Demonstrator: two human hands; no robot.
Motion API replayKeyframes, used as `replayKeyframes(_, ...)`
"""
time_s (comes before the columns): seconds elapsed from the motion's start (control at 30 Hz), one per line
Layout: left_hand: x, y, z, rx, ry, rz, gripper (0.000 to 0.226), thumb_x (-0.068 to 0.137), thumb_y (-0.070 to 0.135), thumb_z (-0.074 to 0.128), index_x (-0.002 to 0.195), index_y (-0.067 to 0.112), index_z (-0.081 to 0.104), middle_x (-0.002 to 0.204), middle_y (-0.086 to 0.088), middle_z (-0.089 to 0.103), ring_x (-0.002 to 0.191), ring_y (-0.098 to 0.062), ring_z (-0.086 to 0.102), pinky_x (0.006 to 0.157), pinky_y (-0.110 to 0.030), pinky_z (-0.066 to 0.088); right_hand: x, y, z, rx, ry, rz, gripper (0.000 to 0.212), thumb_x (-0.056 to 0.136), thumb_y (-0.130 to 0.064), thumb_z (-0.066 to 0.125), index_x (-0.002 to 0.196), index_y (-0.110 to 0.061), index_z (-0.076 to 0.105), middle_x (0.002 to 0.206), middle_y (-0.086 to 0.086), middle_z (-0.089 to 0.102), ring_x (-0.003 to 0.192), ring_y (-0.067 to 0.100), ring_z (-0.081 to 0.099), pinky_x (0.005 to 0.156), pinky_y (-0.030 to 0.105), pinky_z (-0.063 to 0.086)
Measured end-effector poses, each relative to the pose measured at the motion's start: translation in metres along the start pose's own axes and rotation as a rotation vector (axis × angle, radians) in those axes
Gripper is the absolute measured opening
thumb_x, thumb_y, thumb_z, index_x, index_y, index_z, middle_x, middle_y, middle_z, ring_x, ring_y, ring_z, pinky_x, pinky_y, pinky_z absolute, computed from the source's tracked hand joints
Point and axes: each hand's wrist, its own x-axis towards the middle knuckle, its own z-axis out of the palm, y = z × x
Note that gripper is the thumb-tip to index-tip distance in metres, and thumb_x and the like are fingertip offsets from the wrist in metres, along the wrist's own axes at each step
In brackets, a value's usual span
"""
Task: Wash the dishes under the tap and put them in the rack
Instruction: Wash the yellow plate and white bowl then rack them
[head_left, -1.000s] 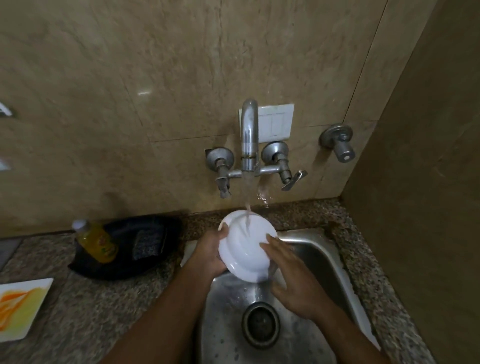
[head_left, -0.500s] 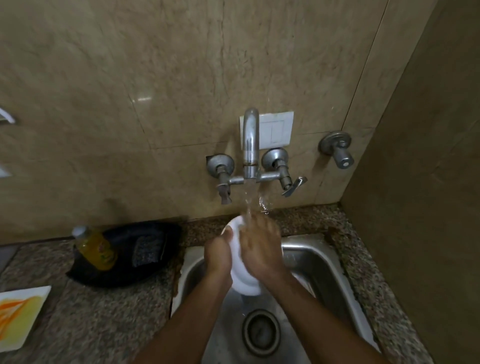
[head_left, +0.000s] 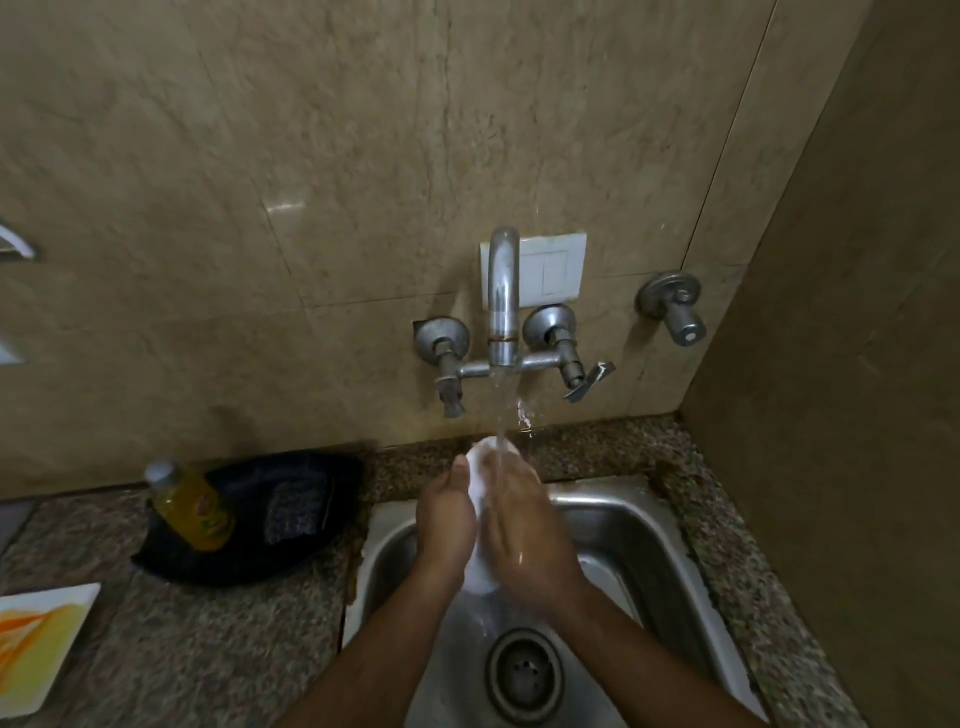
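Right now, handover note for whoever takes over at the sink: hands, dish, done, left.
Left hand: grips the white dish by its left edge.
Right hand: laid over the dish's face; most of the dish is hidden between the hands.
Dish: held on edge over the steel sink, under the running stream from the tap.
Done: rinse under way, water on.
Left: finish the rinse, put the dish in the rack (no rack is clearly identifiable in view). A stained white plate sits on the counter at left, unwashed. Soap bottle lies by the sink.

No text can be read; the label on the yellow bottle is too blurred.
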Motion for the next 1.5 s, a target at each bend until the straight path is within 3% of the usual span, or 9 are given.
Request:
replayKeyframes(0.07, 0.007, 0.002, 0.003, -0.128, -0.116, -0.072, 0.031, 0.102, 0.031, 0.045, 0.098, 0.011, 0.068, 0.105, -0.011, 0.07, 0.108, -0.034, 0.064, 0.095, -0.042, 0.05, -0.003, 0.006, -0.001, -0.073, -0.071, -0.219, 0.054, 0.101, -0.021, 0.04, 0.153, -0.014, 0.032, 0.161, 0.002, 0.028, 0.15, 0.015, 0.018, 0.122, 0.037, 0.016)
replayKeyframes(0.13, 0.006, 0.01, 0.009, -0.274, -0.178, -0.156, 0.031, 0.102, 0.025, 0.046, 0.098, 0.005, 0.069, 0.108, -0.017, 0.071, 0.112, -0.038, 0.064, 0.1, -0.045, 0.049, 0.001, 0.015, -0.001, -0.07, 0.026, -0.116, 0.055, 0.101, -0.019, 0.04, 0.154, -0.021, 0.029, 0.162, -0.002, 0.023, 0.151, 0.015, 0.015, 0.122, 0.042, 0.017)
replayKeyframes(0.33, 0.001, 0.015, 0.007, -0.576, -0.237, -0.308, 0.038, 0.104, 0.024, 0.041, 0.119, -0.005, 0.06, 0.105, -0.025, 0.072, 0.099, -0.035, 0.069, 0.079, -0.042, 0.055, -0.009, 0.036, -0.01, -0.15, -0.069, -0.255, 0.051, 0.102, -0.021, 0.039, 0.152, -0.027, 0.034, 0.161, -0.008, 0.026, 0.152, 0.014, 0.011, 0.123, 0.039, 0.012)
replayKeyframes(0.5, 0.007, 0.006, 0.001, -0.848, -0.192, -0.34, 0.035, 0.104, 0.013, 0.04, 0.135, -0.002, 0.048, 0.13, -0.023, 0.06, 0.118, -0.039, 0.057, 0.092, -0.055, 0.048, -0.013, 0.051, -0.016, 0.557, 0.406, 0.517, 0.031, 0.099, -0.031, 0.051, 0.129, -0.028, 0.059, 0.136, -0.001, 0.059, 0.123, 0.017, 0.054, 0.103, 0.05, 0.045)
replayKeyframes(0.6, 0.018, 0.0, -0.011, -0.932, -0.173, -0.359, 0.036, 0.103, 0.011, 0.041, 0.136, -0.002, 0.048, 0.132, -0.024, 0.06, 0.122, -0.039, 0.056, 0.099, -0.055, 0.046, -0.01, 0.046, -0.026, 1.109, 0.314, 0.881, 0.037, 0.101, -0.025, 0.053, 0.138, -0.02, 0.052, 0.137, 0.008, 0.059, 0.121, 0.025, 0.058, 0.101, 0.047, 0.048)
replayKeyframes(0.73, 0.013, -0.013, -0.014, -0.954, -0.162, -0.401, 0.038, 0.104, 0.013, 0.038, 0.138, -0.003, 0.047, 0.135, -0.023, 0.058, 0.123, -0.037, 0.055, 0.11, -0.051, 0.039, -0.004, 0.036, -0.041, 1.594, 0.224, 0.939, 0.036, 0.102, -0.023, 0.047, 0.134, -0.009, 0.057, 0.123, 0.012, 0.068, 0.114, 0.029, 0.065, 0.095, 0.043, 0.055)
replayKeyframes(1.2, 0.016, -0.028, -0.04, -0.944, -0.13, -0.425, 0.031, 0.102, 0.012, 0.041, 0.126, 0.003, 0.059, 0.128, -0.022, 0.062, 0.121, -0.041, 0.056, 0.106, -0.062, 0.038, 0.001, 0.007, -0.035, 1.45, 0.075, 0.798, 0.033, 0.102, -0.021, 0.047, 0.127, -0.003, 0.06, 0.115, 0.032, 0.059, 0.105, 0.037, 0.056, 0.089, 0.045, 0.055)
replayKeyframes(1.33, 0.014, -0.029, -0.041, -0.914, -0.107, -0.405, 0.027, 0.099, 0.007, 0.037, 0.101, 0.006, 0.064, 0.13, -0.013, 0.058, 0.106, -0.036, 0.06, 0.11, -0.056, 0.035, -0.002, 0.004, -0.034, 1.454, 0.057, 0.77, 0.029, 0.099, -0.02, 0.05, 0.121, -0.003, 0.059, 0.106, 0.023, 0.055, 0.096, 0.034, 0.053, 0.079, 0.042, 0.052)
replayKeyframes(1.5, 0.011, -0.034, -0.043, -1.004, -0.155, -0.447, 0.033, 0.093, 0.019, 0.041, 0.113, 0.013, 0.067, 0.132, -0.017, 0.061, 0.127, -0.038, 0.051, 0.111, -0.059, 0.032, -0.01, 0.007, -0.034, 1.468, 0.0, 0.73, 0.022, 0.091, -0.024, 0.06, 0.107, -0.009, 0.061, 0.099, 0.02, 0.062, 0.088, 0.031, 0.061, 0.076, 0.042, 0.051)
